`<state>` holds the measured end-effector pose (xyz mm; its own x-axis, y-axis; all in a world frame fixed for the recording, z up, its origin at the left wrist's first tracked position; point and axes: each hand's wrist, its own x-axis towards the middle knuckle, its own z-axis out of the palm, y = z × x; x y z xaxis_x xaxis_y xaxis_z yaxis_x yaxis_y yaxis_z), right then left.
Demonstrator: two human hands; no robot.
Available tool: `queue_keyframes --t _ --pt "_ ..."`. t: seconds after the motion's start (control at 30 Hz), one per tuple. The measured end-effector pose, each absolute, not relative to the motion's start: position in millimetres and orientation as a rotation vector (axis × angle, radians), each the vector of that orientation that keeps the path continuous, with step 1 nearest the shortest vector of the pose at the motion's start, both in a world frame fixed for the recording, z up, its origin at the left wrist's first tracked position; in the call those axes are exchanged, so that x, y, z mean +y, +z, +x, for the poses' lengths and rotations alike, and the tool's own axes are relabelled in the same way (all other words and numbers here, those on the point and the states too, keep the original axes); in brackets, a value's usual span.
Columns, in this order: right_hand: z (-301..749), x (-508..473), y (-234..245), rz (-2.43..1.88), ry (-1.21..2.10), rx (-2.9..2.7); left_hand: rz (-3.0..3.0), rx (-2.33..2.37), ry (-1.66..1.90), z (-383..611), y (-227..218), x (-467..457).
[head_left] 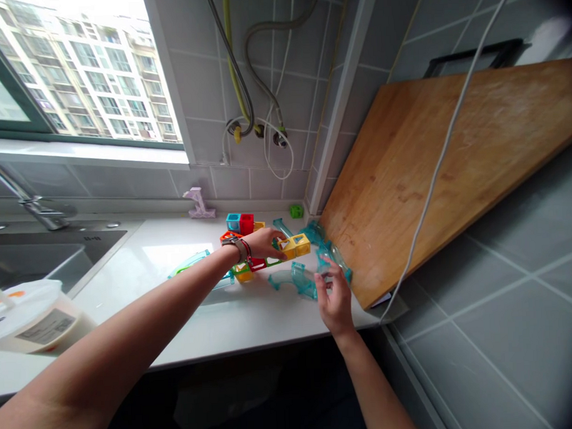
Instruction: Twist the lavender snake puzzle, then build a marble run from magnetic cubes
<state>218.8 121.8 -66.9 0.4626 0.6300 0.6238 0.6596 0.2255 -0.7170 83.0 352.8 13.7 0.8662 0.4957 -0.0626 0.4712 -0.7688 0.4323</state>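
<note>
My left hand [263, 243], with a watch and a red bracelet at its wrist, is closed on yellow cube blocks [296, 246] with open sides, joined together. Below and behind that wrist are more toy cube blocks: a blue one [233, 222], a red one [247, 224] and others in orange, green and yellow, partly hidden. My right hand [336, 300] has thumb and fingers drawn together at the right; what lies between the fingertips I cannot make out. Close to it on the counter are clear teal curved track pieces [303, 278], with more teal pieces [317, 233] behind.
A green block [296, 211] lies by the back corner, and a lilac stand-like piece [200, 204] is near the wall. A large wooden board [434, 153] leans at the right, with a white cable [437, 165] across it. At left are a sink [104, 243] and a lidded tub [41, 320].
</note>
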Motion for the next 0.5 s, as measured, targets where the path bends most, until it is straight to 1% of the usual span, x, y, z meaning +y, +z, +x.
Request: queue_keyframes --t 0.13,0.2,0.27,0.4,0.5 --pt "228 131 -71 -1.351 0.145 -0.700 2.599 0.706 0.064 83 14 353" --pt "235 133 -72 -1.304 0.171 -0.577 2.599 0.703 0.054 83 14 352" --pt "243 133 -72 -1.357 0.087 -0.649 2.599 0.705 0.048 83 14 353" --pt "254 134 -72 -1.529 -0.232 -1.068 2.601 0.703 0.054 84 12 354" --pt "258 144 -79 -1.583 -0.324 -1.158 2.606 0.697 0.064 84 11 355"
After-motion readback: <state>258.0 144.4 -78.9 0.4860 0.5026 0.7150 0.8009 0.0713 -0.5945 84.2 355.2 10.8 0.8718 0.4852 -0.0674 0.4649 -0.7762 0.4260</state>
